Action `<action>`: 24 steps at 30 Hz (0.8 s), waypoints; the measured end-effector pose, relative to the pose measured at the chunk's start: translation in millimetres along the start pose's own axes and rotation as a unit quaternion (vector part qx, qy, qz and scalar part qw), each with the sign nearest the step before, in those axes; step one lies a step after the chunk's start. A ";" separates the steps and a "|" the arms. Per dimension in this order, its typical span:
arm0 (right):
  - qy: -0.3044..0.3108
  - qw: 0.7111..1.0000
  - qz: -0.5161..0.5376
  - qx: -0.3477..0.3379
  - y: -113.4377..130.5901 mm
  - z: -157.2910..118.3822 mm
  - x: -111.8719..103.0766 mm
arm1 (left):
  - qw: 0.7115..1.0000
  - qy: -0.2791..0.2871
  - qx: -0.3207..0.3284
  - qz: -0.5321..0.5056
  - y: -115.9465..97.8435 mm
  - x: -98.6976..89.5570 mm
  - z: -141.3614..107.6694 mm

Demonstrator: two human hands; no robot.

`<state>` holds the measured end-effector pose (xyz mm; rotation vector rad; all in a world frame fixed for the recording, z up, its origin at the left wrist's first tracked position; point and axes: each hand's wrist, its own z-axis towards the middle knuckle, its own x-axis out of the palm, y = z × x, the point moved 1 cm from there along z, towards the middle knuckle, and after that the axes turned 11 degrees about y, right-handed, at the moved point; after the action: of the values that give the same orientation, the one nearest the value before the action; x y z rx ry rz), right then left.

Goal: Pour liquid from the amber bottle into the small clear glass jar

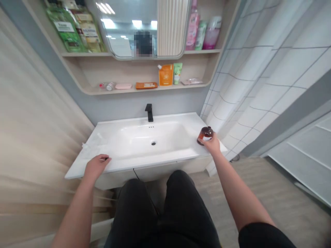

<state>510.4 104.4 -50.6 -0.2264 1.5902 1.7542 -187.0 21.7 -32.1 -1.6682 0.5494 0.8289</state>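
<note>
My right hand is wrapped round a dark amber bottle with a white label, at the right end of the white washbasin counter. Over the counter's front left edge, my left hand is closed, its fingers pressed together. A small dark and light thing shows at those fingers, too small to name. Between my hands lies the white basin with a round dark drain.
A black faucet rises behind the basin. Above, a shelf holds an orange pouch, a green tube and small packets. Bottles flank the mirror. Curtains hang on both sides.
</note>
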 end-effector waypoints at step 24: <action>0.363 0.884 0.236 -0.179 181.9 -228.0 95.9 | 0.863 0.135 0.300 -0.383 -227.4 107.5 -134.9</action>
<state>252.1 -57.3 -12.8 -0.8122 1.9190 2.5438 79.7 -43.7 45.9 -1.2413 0.2408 -0.1667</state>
